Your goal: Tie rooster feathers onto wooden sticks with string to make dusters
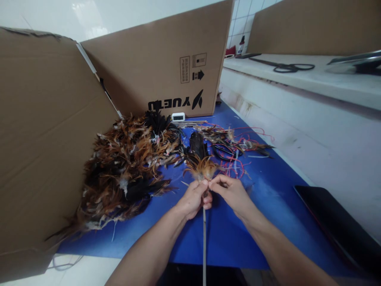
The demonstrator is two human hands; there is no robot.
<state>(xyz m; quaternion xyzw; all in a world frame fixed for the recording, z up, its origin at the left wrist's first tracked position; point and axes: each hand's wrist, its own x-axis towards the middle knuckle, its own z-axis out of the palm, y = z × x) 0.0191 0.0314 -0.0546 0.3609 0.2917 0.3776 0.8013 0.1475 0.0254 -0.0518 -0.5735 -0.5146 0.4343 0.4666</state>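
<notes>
your slim stick [204,238] overhangs the near edge of the blue desk [235,246], clasped in your left hand [195,196], seemingly to steady the feather bundle [201,167] while your right hand [229,192] pinches its base.

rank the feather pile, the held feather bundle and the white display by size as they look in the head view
1. feather pile
2. held feather bundle
3. white display, clearly smallest

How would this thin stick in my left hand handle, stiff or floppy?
The stick is probably fairly stiff, as it runs straight below the left hand. It's likely light too, being so slender.
</notes>
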